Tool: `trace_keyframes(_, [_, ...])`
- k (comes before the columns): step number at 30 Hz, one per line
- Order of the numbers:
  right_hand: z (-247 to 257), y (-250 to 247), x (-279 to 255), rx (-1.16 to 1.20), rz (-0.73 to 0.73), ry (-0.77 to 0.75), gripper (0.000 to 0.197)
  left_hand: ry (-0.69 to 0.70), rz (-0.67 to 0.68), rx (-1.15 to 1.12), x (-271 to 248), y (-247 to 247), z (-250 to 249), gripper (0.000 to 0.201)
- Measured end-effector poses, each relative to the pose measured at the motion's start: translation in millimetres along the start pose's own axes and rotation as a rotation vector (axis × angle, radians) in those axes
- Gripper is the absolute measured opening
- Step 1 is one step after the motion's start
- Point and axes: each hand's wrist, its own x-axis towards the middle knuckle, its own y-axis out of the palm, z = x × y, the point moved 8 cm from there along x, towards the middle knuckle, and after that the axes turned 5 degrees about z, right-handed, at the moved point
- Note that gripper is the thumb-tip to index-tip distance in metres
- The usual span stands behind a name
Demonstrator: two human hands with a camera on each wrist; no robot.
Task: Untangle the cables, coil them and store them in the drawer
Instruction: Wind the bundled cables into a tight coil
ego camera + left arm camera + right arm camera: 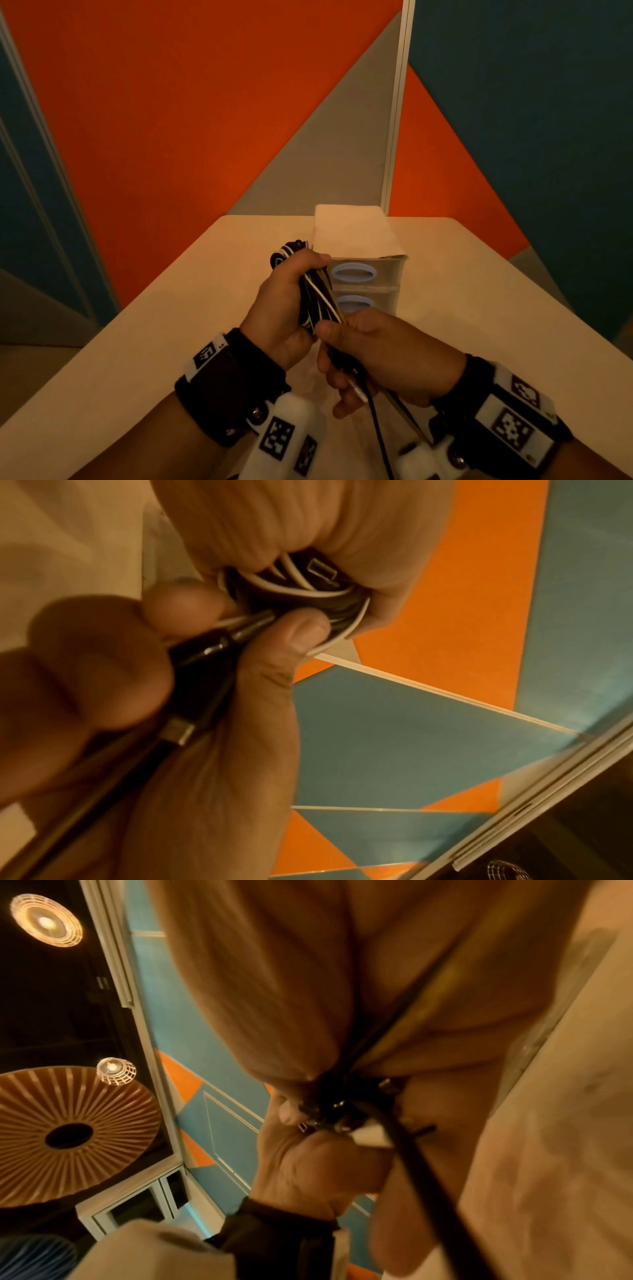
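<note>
Several cables, black and white mixed, sit gathered into one thick bundle held above the table, in front of the small drawer unit. The left hand has its fingers wrapped round the looped part of the bundle, with coil ends sticking out above the fist. The right hand pinches the strands that run down out of the bundle; from the left wrist view its thumb and fingers are closed on a black plug body with a metal connector tip. Loose tails hang from the right hand toward the person.

The step in hand looks like winding the free lengths into the coil. To do it well, the left hand should likely keep a firm but not crushing hold so the loops stay the same size, while the right hand feeds each strand with light tension and lets it twist freely, so that no kink forms. The hanging tails may snag on each other; drawing them in one at a time seems safer.

Both drawers of the unit appear closed, their pale blue oval handles facing the person, so one will need opening before the coil goes in. Behind stand orange and teal wall panels.
</note>
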Motion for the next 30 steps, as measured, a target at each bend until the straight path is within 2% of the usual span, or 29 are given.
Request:
trace_keyframes(3, [2, -10, -1, -0.161, -0.07, -0.039, 0.051, 0.059, -0.033, 0.055, -3, 1, -8, 0.06])
trace_keyframes(5, [12, -15, -2, -0.289, -0.124, -0.125, 0.041, 0.154, -0.05, 0.154, -7, 3, -18, 0.058])
trace_keyframes(8, [23, -21, -5, -0.235, -0.159, -0.246, 0.058, 0.321, -0.014, 0.325, -16, 13, -26, 0.029])
trace_keyframes(10, [29, -17, -5, -0.289, -0.155, -0.324, 0.058, 0.381, 0.013, 0.403, -22, 21, -25, 0.022])
trace_keyframes(13, [33, -16, -6, -0.358, -0.214, -0.391, 0.056, 0.386, 0.061, 0.439, -25, 30, -23, 0.009])
trace_keyframes(16, [38, -22, -11, -0.346, -0.279, -0.454, 0.058, 0.374, 0.074, 0.437, -29, 34, -20, 0.013])
trace_keyframes(18, [40, -24, -14, -0.365, -0.293, -0.463, 0.052, 0.368, 0.091, 0.453, -32, 39, -17, 0.004])
trace_keyframes(22, [44, -28, -20, -0.4, -0.352, -0.461, 0.026, 0.32, 0.135, 0.502, -34, 46, -15, 0.04])
trace_keyframes(26, [44, -34, -19, -0.229, -0.312, -0.405, 0.011, 0.343, 0.206, 0.764, -31, 51, -29, 0.046])
trace_keyframes(27, [42, -36, -18, -0.161, -0.293, -0.374, 0.013, 0.341, 0.229, 0.825, -30, 49, -34, 0.059])
trace_keyframes(29, [36, -41, -16, -0.043, -0.25, -0.281, 0.022, 0.364, 0.246, 0.952, -27, 39, -49, 0.118])
trace_keyframes(30, [32, -43, -17, 0.002, -0.234, -0.231, 0.026, 0.423, 0.29, 1.07, -29, 39, -58, 0.14])
